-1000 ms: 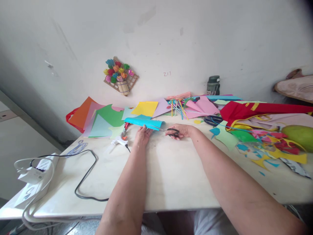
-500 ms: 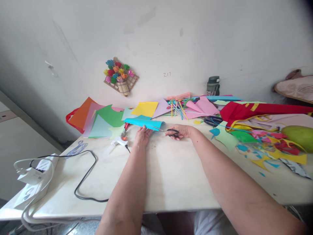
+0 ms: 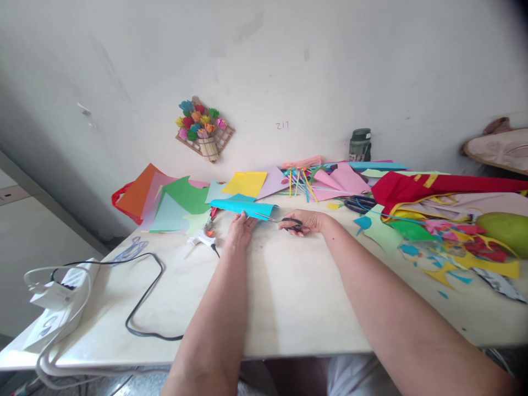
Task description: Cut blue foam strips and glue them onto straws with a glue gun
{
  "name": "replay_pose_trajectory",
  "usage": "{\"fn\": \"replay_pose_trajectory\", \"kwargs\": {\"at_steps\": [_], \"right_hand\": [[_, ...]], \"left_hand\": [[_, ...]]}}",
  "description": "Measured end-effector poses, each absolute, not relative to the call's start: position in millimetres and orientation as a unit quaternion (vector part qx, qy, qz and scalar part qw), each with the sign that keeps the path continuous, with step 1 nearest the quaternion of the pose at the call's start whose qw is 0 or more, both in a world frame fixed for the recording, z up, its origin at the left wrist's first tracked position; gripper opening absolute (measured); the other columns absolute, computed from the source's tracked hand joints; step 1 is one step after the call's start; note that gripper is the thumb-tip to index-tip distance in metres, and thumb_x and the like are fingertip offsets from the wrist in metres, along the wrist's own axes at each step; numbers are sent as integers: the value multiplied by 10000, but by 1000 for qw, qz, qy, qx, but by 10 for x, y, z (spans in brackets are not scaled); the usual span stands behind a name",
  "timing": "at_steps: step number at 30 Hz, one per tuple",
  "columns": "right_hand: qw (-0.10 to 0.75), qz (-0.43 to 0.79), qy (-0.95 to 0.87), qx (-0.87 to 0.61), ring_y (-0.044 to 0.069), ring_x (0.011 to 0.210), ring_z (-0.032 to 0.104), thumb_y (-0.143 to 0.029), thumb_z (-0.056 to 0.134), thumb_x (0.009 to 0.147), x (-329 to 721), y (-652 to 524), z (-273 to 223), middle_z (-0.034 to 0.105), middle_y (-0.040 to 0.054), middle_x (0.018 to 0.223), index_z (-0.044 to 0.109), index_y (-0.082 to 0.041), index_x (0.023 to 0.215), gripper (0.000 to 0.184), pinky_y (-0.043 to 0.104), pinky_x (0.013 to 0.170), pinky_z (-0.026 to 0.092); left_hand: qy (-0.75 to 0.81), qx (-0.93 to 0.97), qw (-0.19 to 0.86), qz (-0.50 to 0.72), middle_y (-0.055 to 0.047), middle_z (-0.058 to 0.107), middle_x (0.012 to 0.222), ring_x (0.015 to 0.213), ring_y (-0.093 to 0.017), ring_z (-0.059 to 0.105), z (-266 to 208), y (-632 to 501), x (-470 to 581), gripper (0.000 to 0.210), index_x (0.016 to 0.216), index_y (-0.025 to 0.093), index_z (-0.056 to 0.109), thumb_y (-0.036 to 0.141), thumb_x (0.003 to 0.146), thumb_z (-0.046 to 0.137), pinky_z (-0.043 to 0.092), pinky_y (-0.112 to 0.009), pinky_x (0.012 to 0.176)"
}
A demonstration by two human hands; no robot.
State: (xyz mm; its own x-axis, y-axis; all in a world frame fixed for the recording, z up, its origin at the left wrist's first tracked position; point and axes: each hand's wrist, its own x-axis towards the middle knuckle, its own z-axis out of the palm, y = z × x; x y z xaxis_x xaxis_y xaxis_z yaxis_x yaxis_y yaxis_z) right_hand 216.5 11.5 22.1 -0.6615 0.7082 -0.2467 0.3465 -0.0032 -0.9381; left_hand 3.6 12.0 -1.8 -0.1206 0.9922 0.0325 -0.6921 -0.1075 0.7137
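My left hand (image 3: 242,226) grips a bright blue sheet of paper (image 3: 231,206) by its near edge, thumb on top, and the sheet looks folded or curled. Black-handled scissors (image 3: 293,222) are in my right hand (image 3: 303,221), fingers closed round the loops. Their blades point left and lie against the paper's right part; whether they are cutting through it I cannot tell. To the left of my left hand a white glue gun (image 3: 202,238) rests on the table (image 3: 284,297).
Coloured paper sheets (image 3: 177,198) and paper sticks (image 3: 303,184) line the wall side. At right are paper scraps (image 3: 445,258), a red cloth item (image 3: 412,190) and a green fruit (image 3: 503,228). A power strip (image 3: 61,308) and black cord (image 3: 142,300) lie left. A bottle (image 3: 360,146) stands behind.
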Motion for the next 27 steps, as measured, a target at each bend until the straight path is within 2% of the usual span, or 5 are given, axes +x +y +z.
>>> {"fn": "replay_pose_trajectory", "kwargs": {"at_steps": [20,27], "right_hand": [[152,623,-673,-370,23,283,325,-294,567,723,2149,202,147,457,-54,420,535,-116,798,196,144,286,220],[142,608,-686,-374,17,298,325,-337,595,707,2155,186,157,461,-52,433,515,-133,748,222,142,299,225]], "left_hand": [[271,275,607,695,-30,638,754,765,-165,621,-54,146,11,65,774,145,540,95,762,501,417,-429,867],[285,266,609,691,-24,637,734,761,-158,620,-28,134,18,64,762,152,531,97,764,498,430,-409,857]]}}
